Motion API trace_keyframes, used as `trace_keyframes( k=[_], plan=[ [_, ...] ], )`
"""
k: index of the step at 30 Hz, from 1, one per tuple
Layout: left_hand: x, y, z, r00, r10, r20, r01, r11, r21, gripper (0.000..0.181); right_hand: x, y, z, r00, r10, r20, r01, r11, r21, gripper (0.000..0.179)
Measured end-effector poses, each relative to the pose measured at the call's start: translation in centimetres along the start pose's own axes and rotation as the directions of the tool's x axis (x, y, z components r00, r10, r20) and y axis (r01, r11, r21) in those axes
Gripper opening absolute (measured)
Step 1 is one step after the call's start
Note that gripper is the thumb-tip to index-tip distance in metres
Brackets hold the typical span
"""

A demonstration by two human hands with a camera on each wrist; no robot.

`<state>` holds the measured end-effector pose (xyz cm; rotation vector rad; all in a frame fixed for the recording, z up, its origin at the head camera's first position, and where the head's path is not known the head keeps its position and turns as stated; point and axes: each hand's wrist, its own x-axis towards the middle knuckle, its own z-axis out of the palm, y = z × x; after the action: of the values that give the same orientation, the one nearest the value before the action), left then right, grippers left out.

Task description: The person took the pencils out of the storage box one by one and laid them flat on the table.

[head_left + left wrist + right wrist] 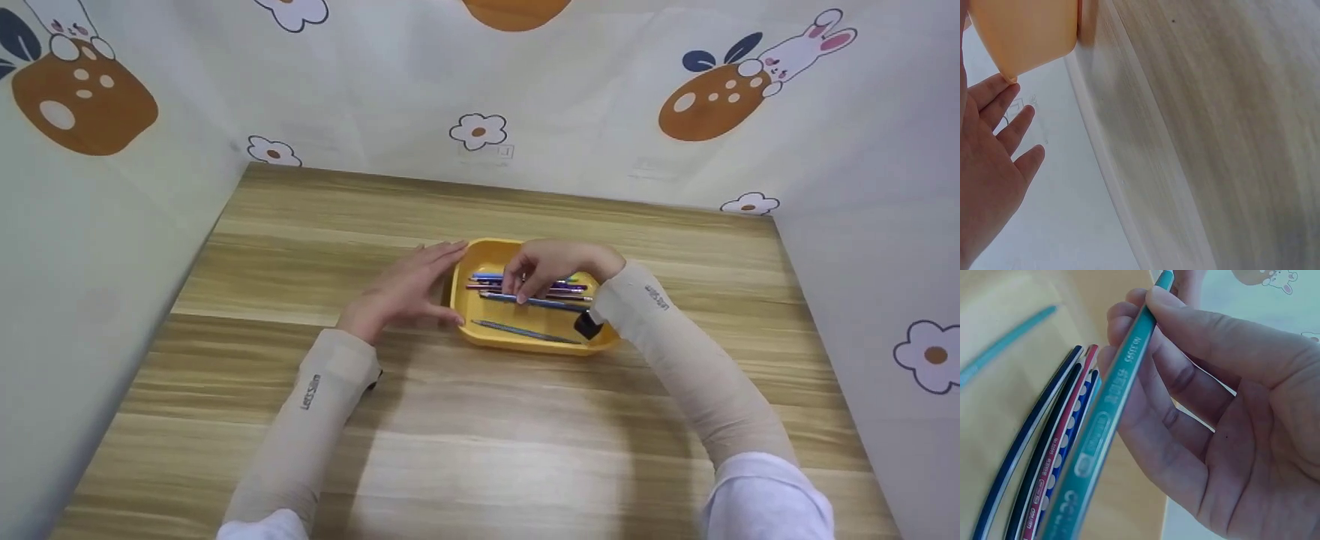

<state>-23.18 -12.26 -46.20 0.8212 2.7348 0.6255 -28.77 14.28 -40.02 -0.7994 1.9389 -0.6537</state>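
My right hand reaches over a yellow plastic tray and pinches a teal pencil between thumb and fingertips. Inside the tray, pencils lie side by side under that hand. Among them the right wrist view shows a navy pencil, a pinkish-red pencil and a blue pencil with white dots. Another teal pencil rests apart, near the tray's front wall. At the tray's left end, my left hand spreads its fingers and thumb, with fingertips against the rim.
The tray stands on a wood-grain table. Pale patterned sheeting rises along the back and both sides of the table. A small black device sits at my right wrist, over the tray's right end.
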Motion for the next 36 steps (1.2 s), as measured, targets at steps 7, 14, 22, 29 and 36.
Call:
trace_keyframes(
  k=[7,14,22,29,36],
  plan=[
    [-0.2,0.1,0.0,1.000,-0.006,0.002,0.006,1.000,0.007,0.117,-0.8,0.1,-0.2,0.999,0.006,-0.040,-0.006,1.000,0.005,0.019],
    [0.1,0.2,-0.2,1.000,-0.005,0.008,0.005,0.999,0.034,0.116,-1.8,0.3,-0.5,0.996,0.018,-0.086,-0.018,1.000,0.006,0.018],
    [0.2,0.2,-0.2,1.000,-0.019,0.011,0.018,1.000,0.024,0.116,-2.9,1.0,-0.9,0.991,0.013,-0.136,-0.013,1.000,0.005,0.019],
    [0.2,0.1,-0.2,1.000,-0.024,-0.002,0.024,1.000,0.005,0.117,-4.1,1.8,-1.3,0.985,0.005,-0.175,-0.006,1.000,-0.004,0.021],
    [0.3,0.1,0.0,1.000,-0.026,0.002,0.026,1.000,-0.008,0.116,-5.4,2.8,-1.3,0.974,0.040,-0.221,-0.037,0.999,0.018,0.020]
  ],
)
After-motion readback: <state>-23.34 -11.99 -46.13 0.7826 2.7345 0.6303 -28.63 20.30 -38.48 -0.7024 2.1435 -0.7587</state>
